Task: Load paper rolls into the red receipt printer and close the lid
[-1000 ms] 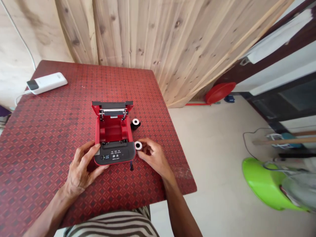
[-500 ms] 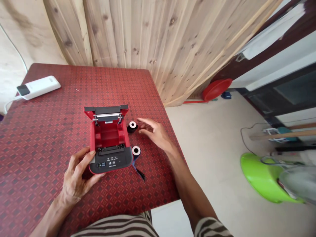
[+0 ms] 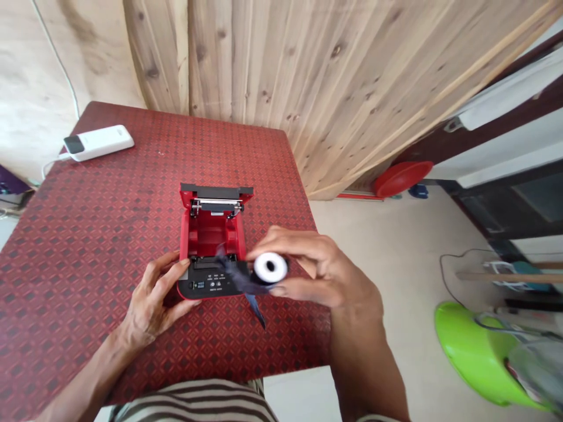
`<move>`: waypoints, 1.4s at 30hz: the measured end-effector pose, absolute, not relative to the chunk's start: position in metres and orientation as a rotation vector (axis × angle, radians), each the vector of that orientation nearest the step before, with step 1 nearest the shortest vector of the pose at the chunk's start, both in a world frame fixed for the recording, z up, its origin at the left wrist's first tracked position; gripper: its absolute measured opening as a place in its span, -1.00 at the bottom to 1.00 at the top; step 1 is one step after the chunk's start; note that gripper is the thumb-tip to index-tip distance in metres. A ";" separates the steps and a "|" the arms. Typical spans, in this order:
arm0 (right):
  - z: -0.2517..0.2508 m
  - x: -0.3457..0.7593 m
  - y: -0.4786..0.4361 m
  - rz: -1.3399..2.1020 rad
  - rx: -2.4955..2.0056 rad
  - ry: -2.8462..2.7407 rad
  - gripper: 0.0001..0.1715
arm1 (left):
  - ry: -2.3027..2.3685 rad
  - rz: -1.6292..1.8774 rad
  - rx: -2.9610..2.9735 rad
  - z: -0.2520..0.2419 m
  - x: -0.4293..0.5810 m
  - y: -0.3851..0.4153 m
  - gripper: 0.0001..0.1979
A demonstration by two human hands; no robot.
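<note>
Paper roll (image 3: 261, 272), pinched in the right grip (image 3: 328, 269), is by the open printer (image 3: 213, 237)'s right front corner; the left grip (image 3: 153, 293) holds the printer. Dangling dark film (image 3: 240, 280), if pulled, could snag its edge.

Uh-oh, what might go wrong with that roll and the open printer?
The dark strip dangling from the roll hangs over the red-and-black printer and might snag on it. The right hand is holding the roll up, so it might drop it. The lid stands open, so something might bump it.
</note>
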State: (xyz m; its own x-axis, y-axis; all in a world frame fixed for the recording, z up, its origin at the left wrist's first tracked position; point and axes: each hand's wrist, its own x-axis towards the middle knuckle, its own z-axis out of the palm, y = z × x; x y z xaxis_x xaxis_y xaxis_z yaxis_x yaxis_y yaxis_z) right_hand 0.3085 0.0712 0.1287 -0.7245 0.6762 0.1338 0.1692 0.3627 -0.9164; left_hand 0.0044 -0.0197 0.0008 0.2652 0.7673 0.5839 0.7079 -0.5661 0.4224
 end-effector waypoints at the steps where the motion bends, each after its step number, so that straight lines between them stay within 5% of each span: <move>1: 0.136 0.295 0.071 1.219 -0.720 -2.288 -0.65 | 1.426 1.185 2.432 0.002 0.005 -0.020 -0.26; 9: 0.112 0.203 0.083 0.281 -1.285 -2.980 -0.71 | 1.430 1.165 2.402 0.002 0.006 -0.022 -0.27; 24: 0.100 0.199 0.096 0.426 -1.317 -2.991 -0.67 | 1.443 1.138 2.378 0.001 0.006 -0.024 -0.26; 32: 0.104 0.242 0.062 0.650 -0.854 -2.562 -0.71 | 1.420 1.127 2.373 0.008 0.004 -0.025 -0.28; 42: 0.080 0.245 0.041 0.484 -0.828 -2.303 -0.78 | 1.473 1.170 2.428 0.075 -0.009 0.031 -0.19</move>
State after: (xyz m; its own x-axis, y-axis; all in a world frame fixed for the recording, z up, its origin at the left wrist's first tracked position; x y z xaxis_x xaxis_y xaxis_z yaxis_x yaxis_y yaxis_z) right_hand 0.2450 0.0413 0.0800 -0.6003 0.6676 0.4404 0.4339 0.7344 -0.5218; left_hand -0.0089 0.0308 0.0751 0.2508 0.7838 0.5681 0.7304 -0.5384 0.4203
